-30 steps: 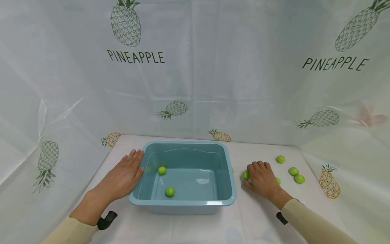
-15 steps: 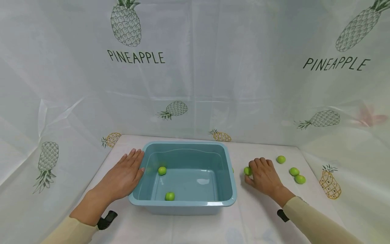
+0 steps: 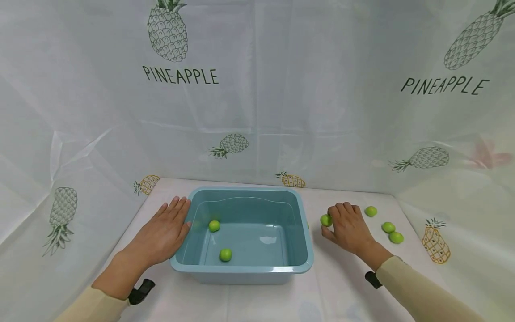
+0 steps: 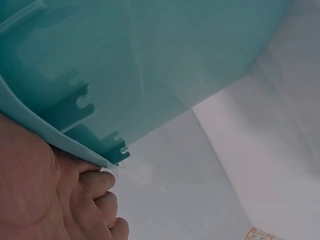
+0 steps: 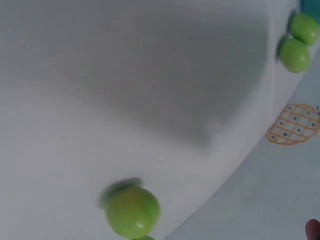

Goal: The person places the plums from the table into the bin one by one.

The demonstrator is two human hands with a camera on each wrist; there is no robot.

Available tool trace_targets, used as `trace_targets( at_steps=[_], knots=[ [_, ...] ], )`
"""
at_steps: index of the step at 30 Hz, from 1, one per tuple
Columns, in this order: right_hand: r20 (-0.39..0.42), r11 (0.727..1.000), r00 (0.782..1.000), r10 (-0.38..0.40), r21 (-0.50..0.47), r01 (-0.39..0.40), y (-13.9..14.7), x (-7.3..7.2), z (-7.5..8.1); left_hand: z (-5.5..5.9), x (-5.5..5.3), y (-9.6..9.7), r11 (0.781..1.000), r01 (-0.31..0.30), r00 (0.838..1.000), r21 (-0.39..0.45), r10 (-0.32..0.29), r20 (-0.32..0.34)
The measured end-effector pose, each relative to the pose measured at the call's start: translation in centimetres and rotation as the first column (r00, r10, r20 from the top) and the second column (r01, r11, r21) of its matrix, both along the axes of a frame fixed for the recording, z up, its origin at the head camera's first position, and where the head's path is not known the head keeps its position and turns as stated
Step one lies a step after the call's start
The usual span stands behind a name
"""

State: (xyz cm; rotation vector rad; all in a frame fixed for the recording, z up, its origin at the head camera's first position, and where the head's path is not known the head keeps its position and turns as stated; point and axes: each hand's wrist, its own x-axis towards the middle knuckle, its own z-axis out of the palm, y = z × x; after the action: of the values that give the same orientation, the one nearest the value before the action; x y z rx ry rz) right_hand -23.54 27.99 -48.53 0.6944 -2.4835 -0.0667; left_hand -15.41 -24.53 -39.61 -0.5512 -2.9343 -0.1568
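Observation:
A blue-green plastic basin point(image 3: 241, 269) stands on the table, with two green limes point(image 3: 225, 255) lying apart on its floor. My left hand point(image 3: 162, 232) lies along the basin's left rim, fingers straight; in the left wrist view its palm point(image 4: 30, 185) sits against the underside of that rim. To the right of the basin, my right hand point(image 3: 350, 230) pinches a lime point(image 3: 326, 220) between thumb and fingers, seemingly just above the cloth. Only a fingertip point(image 5: 313, 230) of this hand shows in the right wrist view.
Right of my right hand lie a single lime point(image 3: 371, 211) and two limes side by side point(image 3: 396, 237). A sliver of another lime point(image 3: 307, 225) shows past the basin's right edge. A pineapple-printed sheet point(image 3: 322, 103) encloses the white-covered table point(image 3: 265, 302).
My right hand first slid slightly right, then lifted a little with the lime in its fingers. The left hand and the basin stay where they were.

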Motion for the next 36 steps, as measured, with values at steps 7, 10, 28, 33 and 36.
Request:
trace_targets(
  at_steps=[7,10,28,33,36],
  knots=[
    [-0.051,0.997,0.996,0.069,-0.022,-0.07,-0.8,-0.4,3.4,-0.1,0.0,0.0,1.0,0.005,1.0,0.005,-0.005,-0.005],
    [-0.066,0.994,0.993,0.103,-0.031,-0.105,-1.4,-0.7,5.1,0.0,0.0,-0.1,1.0,0.001,1.0,0.013,-0.001,-0.002],
    [-0.002,0.967,0.968,0.252,0.046,-0.251,-8.7,-1.9,13.5,-0.4,0.0,-0.2,0.999,-0.001,1.0,0.043,0.001,-0.009],
    [-0.002,0.947,0.948,0.318,0.037,-0.318,-11.8,-2.1,15.0,-0.5,0.0,-0.2,0.999,-0.001,1.0,0.046,0.002,-0.009],
    [-0.007,0.935,0.935,0.355,0.017,-0.355,-13.8,-2.2,15.7,-0.5,0.0,-0.1,0.999,0.0,1.0,0.047,0.001,-0.013]
  ],
)
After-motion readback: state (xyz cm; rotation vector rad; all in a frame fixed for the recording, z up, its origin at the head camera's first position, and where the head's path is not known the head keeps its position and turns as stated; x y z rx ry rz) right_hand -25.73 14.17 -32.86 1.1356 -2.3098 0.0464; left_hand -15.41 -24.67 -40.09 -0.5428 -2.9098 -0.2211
